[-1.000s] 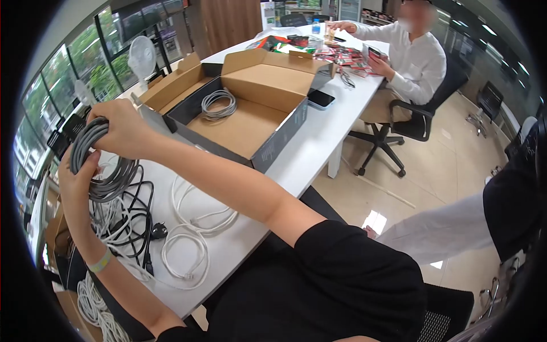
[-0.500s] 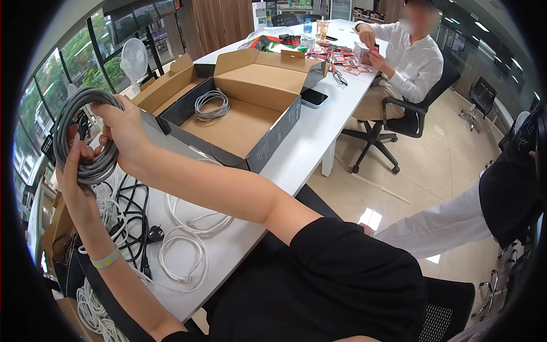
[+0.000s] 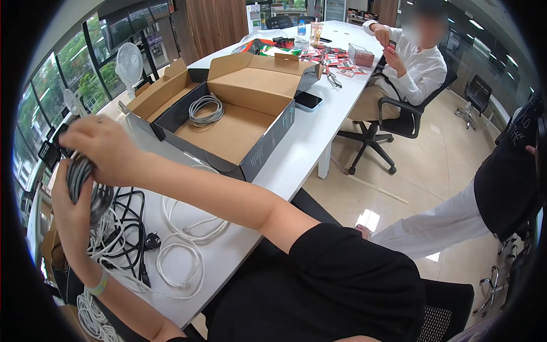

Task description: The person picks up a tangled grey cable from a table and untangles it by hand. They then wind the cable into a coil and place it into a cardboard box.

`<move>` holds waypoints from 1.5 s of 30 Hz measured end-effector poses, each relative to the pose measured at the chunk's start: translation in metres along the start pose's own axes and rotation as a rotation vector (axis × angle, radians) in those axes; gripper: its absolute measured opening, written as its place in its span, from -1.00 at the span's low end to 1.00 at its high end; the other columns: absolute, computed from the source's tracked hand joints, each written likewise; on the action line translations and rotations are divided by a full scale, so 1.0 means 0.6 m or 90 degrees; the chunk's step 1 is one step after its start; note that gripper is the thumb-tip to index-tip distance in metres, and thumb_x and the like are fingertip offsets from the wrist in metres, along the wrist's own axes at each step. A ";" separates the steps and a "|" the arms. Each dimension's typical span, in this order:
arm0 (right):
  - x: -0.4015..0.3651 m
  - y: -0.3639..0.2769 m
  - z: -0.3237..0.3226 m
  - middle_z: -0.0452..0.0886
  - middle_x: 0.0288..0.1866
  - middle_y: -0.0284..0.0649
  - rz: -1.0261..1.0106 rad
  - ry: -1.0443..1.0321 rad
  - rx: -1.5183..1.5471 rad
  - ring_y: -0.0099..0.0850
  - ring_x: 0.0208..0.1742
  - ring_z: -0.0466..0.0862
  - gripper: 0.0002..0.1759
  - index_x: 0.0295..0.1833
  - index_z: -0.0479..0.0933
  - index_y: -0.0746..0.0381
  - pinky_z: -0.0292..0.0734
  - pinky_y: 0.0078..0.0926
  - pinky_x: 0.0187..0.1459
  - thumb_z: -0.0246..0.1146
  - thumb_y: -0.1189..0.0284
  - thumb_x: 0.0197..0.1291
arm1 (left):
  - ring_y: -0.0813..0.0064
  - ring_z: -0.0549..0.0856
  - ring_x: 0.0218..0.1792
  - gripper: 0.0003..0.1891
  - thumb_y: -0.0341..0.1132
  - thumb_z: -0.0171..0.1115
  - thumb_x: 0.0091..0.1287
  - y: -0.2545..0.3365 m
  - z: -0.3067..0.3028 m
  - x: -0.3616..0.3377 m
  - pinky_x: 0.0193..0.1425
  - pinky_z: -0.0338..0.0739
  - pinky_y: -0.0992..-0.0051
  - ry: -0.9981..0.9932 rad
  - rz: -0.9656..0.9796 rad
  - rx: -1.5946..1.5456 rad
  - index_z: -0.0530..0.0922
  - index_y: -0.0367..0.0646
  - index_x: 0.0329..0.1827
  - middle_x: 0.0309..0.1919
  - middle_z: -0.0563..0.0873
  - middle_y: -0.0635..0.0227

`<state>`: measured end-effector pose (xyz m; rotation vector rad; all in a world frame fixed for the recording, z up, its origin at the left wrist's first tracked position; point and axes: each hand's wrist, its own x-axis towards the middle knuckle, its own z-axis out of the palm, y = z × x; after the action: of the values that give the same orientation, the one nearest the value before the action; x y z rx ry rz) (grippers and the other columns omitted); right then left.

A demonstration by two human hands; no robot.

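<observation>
My left hand point(image 3: 73, 219) is closed around a coil of grey cable point(image 3: 81, 179), held up at the left over the table. The coil is seen partly edge-on and its lower part is blurred. Just above it is my right hand point(image 3: 108, 148), fingers curled together and smeared by motion; what they pinch, if anything, does not show. Below the hands, white cables point(image 3: 179, 256) and a black power cord point(image 3: 134, 228) with a plug lie on the table. A second grey cable coil point(image 3: 206, 110) rests inside an open cardboard box point(image 3: 239, 134).
A phone point(image 3: 308, 101) lies beside the box on the white table point(image 3: 279, 182). Farther back are red packets point(image 3: 336, 60), glasses and a bottle. A seated person point(image 3: 419, 68) handles a small item there. Another person point(image 3: 507, 182) is at the right. More white cables point(image 3: 94, 316) sit lower left.
The coil went from a wide ring held by both hands to a narrower bundle, lower, in my left hand. My right hand shifted down and left. The seated person put down a clear box.
</observation>
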<state>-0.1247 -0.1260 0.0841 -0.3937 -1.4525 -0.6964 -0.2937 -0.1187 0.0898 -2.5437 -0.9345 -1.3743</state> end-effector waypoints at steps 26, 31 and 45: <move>0.047 -0.016 -0.038 0.40 -0.64 -0.41 0.656 0.195 0.619 -0.64 -0.64 0.36 -0.93 -0.49 0.44 0.24 0.23 -0.64 -0.59 0.18 0.61 -0.05 | 0.48 0.59 -0.05 -0.69 -0.36 0.11 0.31 0.062 0.014 0.026 0.09 0.39 0.52 0.054 -0.020 -0.247 0.44 -0.30 0.07 -0.10 0.60 0.24; 0.036 -0.010 -0.024 0.38 -0.63 -0.44 0.717 0.309 0.719 -0.69 -0.69 0.29 -0.91 -0.37 0.44 0.18 0.17 -0.68 -0.66 0.13 0.61 0.03 | 0.54 0.63 -0.24 -0.72 -0.33 0.15 0.29 0.060 0.043 0.033 -0.07 0.45 0.59 0.102 -0.030 -0.402 0.52 -0.37 -0.05 -0.27 0.66 0.20; 0.002 0.014 -0.001 0.57 -0.27 -0.30 0.226 0.062 -0.008 -0.49 -0.21 0.53 -0.60 -0.08 0.44 0.29 0.41 -0.55 -0.12 0.34 0.58 -0.11 | 0.17 0.62 -0.46 -0.66 -0.43 0.24 0.03 0.062 0.007 0.024 -0.32 0.46 0.41 0.271 0.135 0.102 0.49 -0.29 -0.09 -0.44 0.64 0.09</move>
<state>-0.1190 -0.1205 0.0863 -0.6013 -1.2454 -0.4324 -0.2641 -0.1408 0.1057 -2.0450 -0.6468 -1.6086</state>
